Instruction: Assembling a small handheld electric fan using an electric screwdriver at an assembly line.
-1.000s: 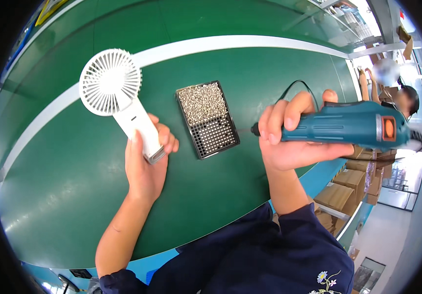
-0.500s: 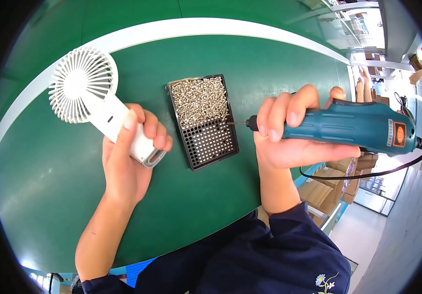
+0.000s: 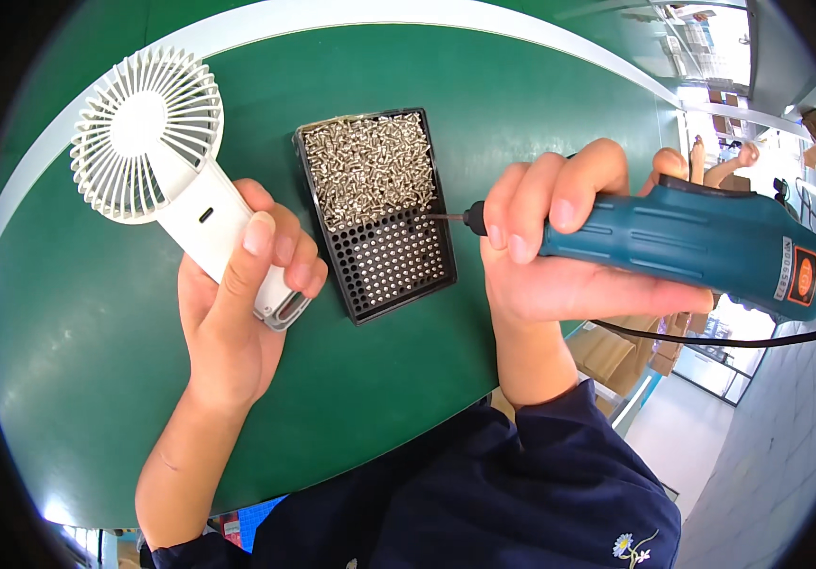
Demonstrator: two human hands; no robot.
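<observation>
My left hand (image 3: 251, 275) is wrapped around the handle of a white handheld fan (image 3: 209, 220), its round slatted head tilted up to the far left. My right hand (image 3: 559, 232) grips a teal electric screwdriver (image 3: 683, 242), held nearly level with its bit pointing left. The bit's tip is over the right side of a black screw tray (image 3: 358, 321), at the row of holes below the loose screws; whether it touches a screw is too small to tell. Loose silvery screws (image 3: 370, 166) heap in the tray's far part. Several screws (image 3: 398, 256) stand upright in the holes of its near part.
The tray rests on a green table (image 3: 408, 365) with a white strip (image 3: 351, 28) along its far side. A black cord (image 3: 711, 338) trails from the screwdriver at right. Cardboard boxes (image 3: 616, 360) stand beyond the table's right edge. Another person's hand (image 3: 735, 161) shows at far right.
The tray, the fan and my left hand appear slightly higher and further left in the view. The screwdriver's rear end has swung a little lower, its tip staying by the tray's right side.
</observation>
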